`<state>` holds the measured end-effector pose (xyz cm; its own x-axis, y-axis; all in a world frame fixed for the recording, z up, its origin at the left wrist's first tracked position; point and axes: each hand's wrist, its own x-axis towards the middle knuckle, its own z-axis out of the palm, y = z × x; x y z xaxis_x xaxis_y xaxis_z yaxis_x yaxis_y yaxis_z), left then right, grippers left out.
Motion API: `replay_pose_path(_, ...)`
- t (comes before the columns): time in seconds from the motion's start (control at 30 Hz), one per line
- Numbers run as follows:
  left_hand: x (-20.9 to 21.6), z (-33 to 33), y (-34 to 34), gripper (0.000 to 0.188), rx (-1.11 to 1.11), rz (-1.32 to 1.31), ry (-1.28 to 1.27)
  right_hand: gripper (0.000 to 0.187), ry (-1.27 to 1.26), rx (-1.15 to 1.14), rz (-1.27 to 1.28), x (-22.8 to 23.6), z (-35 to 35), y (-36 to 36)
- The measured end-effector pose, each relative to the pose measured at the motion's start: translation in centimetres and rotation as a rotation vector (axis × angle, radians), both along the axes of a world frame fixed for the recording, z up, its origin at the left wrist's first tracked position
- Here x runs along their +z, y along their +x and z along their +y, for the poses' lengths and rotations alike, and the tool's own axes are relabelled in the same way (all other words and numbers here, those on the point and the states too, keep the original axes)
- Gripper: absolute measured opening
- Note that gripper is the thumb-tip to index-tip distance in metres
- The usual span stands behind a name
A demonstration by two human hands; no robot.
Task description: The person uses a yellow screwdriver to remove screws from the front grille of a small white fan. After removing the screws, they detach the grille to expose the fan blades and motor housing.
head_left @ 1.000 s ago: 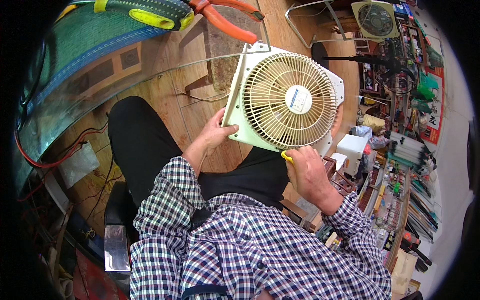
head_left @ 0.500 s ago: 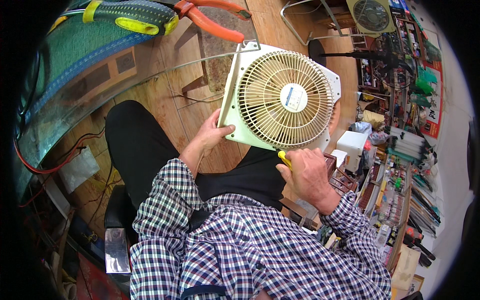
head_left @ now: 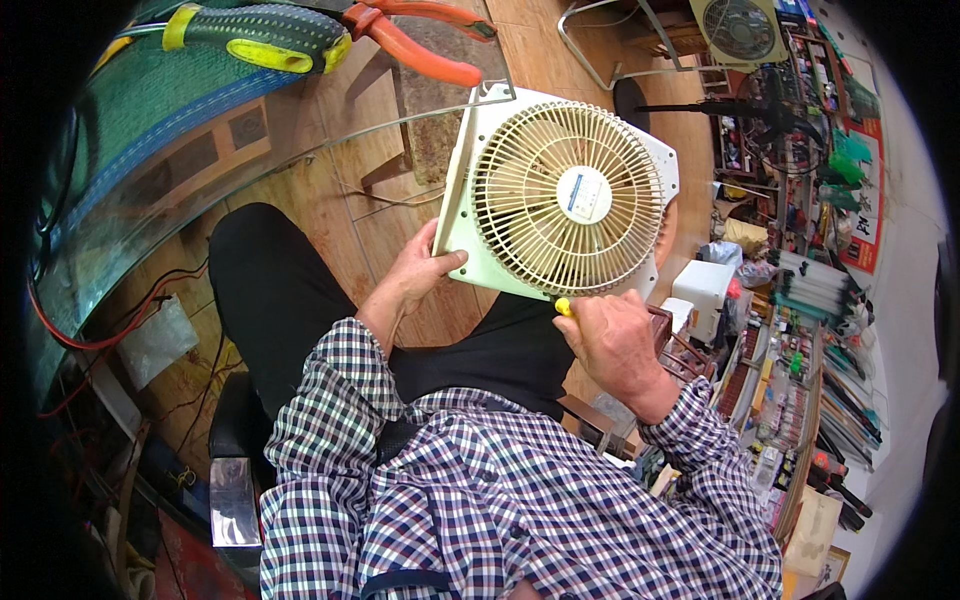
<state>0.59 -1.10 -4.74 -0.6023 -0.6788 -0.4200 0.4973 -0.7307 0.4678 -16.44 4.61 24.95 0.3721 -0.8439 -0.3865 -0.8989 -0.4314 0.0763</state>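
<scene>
A square, pale exhaust fan (head_left: pixel 462 225) with a round yellowed grille and a white centre disc rests tilted over my lap. My left hand (head_left: pixel 412 272) grips its lower left corner, thumb on the front face and fingers behind the edge. In my right hand (head_left: pixel 617 338) is a small screwdriver (head_left: pixel 563 306) with a yellow handle, mostly covered by my closed fingers. Its dark end meets the lower rim of the fan, just under the grille. The very tip is hidden there.
A glass table (head_left: pixel 330 140) curves along the upper left, with a green-yellow screwdriver (head_left: pixel 260 40) and orange-handled pliers (head_left: pixel 420 50) on it. A stool (head_left: pixel 440 110) stands beyond. Crowded shelves (head_left: pixel 770 400) and a white box (head_left: pixel 702 285) fill the right side.
My right hand has rolled around the yellow handle, so less of it shows and it points more toward the view. My left hand keeps its hold, and the fan has barely shifted.
</scene>
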Motion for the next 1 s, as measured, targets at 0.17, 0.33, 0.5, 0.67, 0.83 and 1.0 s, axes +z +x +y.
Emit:
replay_pose_path(0.17,-0.6,0.2,-0.3,0.078,0.025,-0.01,-0.026,0.025,-0.044,0.044,-0.128,-0.9,-0.1,-0.1)
replay_pose_path(0.33,-0.2,0.1,-0.2,0.076,0.01,0.003,0.014,0.027,-0.029,0.063,-0.095,-0.4,-0.3,0.9)
replay_pose_path(0.5,-0.2,0.1,-0.2,0.076,0.021,0.007,-0.017,0.028,0.017,-0.02,0.0,-0.3,0.5,-0.1)
replay_pose_path(0.67,-0.5,0.2,-0.2,0.076,0.025,0.009,-0.013,0.025,-0.053,0.054,-0.078,-0.8,0.3,-0.1)
replay_pose_path(0.83,-0.4,0.1,0.0,0.077,0.024,0.019,-0.013,0.023,-0.024,0.059,-0.034,-0.1,0.0,0.6)
replay_pose_path(1.0,0.0,0.0,0.0,0.076,-0.004,-0.019,-0.015,0.021,-0.082,0.069,-0.075,-0.6,0.1,0.2)
